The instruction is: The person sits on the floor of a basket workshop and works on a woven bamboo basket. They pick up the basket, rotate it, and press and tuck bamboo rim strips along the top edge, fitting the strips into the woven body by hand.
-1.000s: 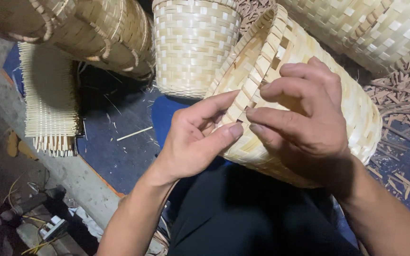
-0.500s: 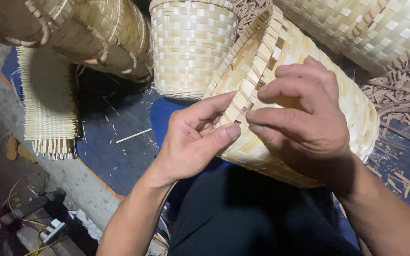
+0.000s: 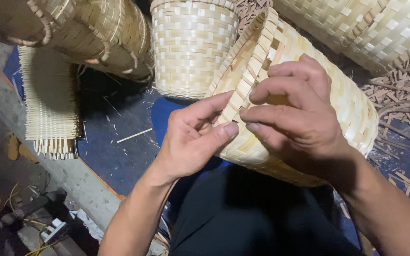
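Pinching woven bamboo basket (image 3: 352, 109) rim, left hand (image 3: 191, 140), right hand (image 3: 300, 118)

Change noted: left hand (image 3: 193, 142) is sliding its thumb further along the woven bamboo basket (image 3: 352, 109) rim toward the right hand (image 3: 295, 116); fingertips now nearly meeting. Basket is sitting marginally lower in view.

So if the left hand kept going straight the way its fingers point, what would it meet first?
The left hand points up and right, its fingertips already at the rim of the woven basket on the lap; the right hand sits just beyond, though depth is unclear.
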